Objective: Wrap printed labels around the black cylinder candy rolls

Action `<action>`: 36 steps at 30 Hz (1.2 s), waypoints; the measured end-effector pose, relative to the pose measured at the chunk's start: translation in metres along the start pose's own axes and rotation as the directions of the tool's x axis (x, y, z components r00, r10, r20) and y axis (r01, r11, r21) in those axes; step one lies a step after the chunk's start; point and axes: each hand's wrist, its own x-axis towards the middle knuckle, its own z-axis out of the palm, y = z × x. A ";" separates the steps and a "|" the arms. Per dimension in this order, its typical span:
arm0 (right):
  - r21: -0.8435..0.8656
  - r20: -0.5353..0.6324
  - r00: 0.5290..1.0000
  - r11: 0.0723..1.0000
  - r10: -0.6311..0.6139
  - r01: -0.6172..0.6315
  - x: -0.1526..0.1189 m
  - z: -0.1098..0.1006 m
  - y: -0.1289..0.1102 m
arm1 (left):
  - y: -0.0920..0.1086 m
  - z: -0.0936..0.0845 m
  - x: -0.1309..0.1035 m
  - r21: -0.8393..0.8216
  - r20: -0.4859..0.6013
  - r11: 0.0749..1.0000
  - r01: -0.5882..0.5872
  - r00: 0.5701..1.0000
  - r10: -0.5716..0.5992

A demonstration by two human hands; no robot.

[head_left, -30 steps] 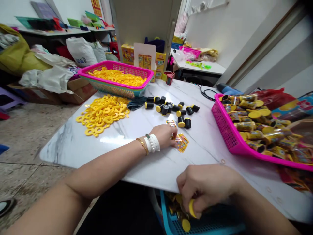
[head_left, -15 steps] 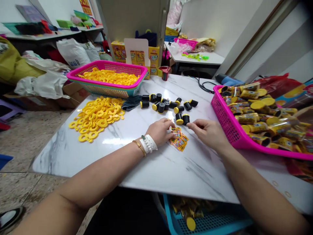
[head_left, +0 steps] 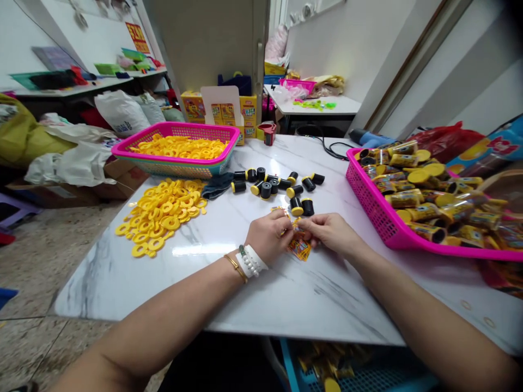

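My left hand [head_left: 269,234], with a bracelet and a white band at the wrist, is closed in a pinch. Facing it, my right hand [head_left: 330,233] also pinches, the fingertips of both nearly meeting. A small yellow-orange printed label [head_left: 295,222] shows between them; the fingers partly cover it. Below, more printed labels [head_left: 300,250] lie in a loose stack on the marble-patterned table [head_left: 253,305]. Just beyond my fingers stand two black cylinders with yellow caps [head_left: 296,206], and several similar ones [head_left: 266,189] lie scattered farther back.
Yellow ring-shaped pieces [head_left: 163,212] form a pile at left, with a pink basket [head_left: 180,128] of more behind. A dark cloth [head_left: 216,186] lies beside the pile. At right, a pink basket [head_left: 376,218] holds labelled cylinders. Below the table edge is a blue basket [head_left: 290,365].
My right hand has moved left from beside the black cylinders to meet my left hand over the labels. The camera view has tilted up slightly.
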 end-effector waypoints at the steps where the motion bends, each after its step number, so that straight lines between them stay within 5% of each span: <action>1: 0.057 0.001 1.000 0.998 -0.017 0.017 -0.001 0.001 -0.002 | 0.002 0.000 0.000 -0.017 -0.001 1.000 0.007 1.000 -0.007; 6: 0.148 0.039 0.994 0.985 -0.100 0.093 -0.007 0.002 -0.007 | -0.001 -0.004 0.008 -0.205 -0.005 0.944 0.258 0.964 -0.264; 9: 0.115 0.098 0.986 0.986 -0.132 0.120 -0.008 0.002 -0.005 | -0.012 -0.008 0.014 -0.353 0.209 0.816 0.457 0.889 -0.408; 14: -0.159 0.068 0.974 0.961 -0.218 0.227 -0.007 0.002 0.001 | -0.020 -0.015 0.017 -0.139 0.354 0.885 0.444 0.857 -0.374; 16: -0.209 0.014 0.976 0.953 -0.219 0.217 -0.008 0.000 -0.001 | -0.017 -0.019 0.017 -0.015 0.321 0.917 0.398 0.871 -0.372; 18: -0.171 -0.037 0.982 0.969 -0.187 0.179 -0.009 -0.003 -0.005 | -0.012 -0.022 0.018 0.037 0.163 0.934 0.356 0.920 -0.357; 22: 0.032 -0.069 0.986 0.987 -0.155 0.157 -0.013 -0.004 -0.013 | 0.000 -0.025 0.016 -0.104 -0.147 0.951 0.292 0.941 -0.305; 28: 0.046 -0.174 0.951 0.963 -0.255 0.266 -0.015 0.007 -0.011 | 0.017 -0.017 0.007 -0.490 -0.018 0.778 0.393 0.888 -0.459; 36: 0.062 -0.197 0.947 0.961 -0.254 0.271 -0.016 0.013 -0.007 | 0.024 -0.019 0.007 -0.606 -0.035 0.676 0.419 0.835 -0.549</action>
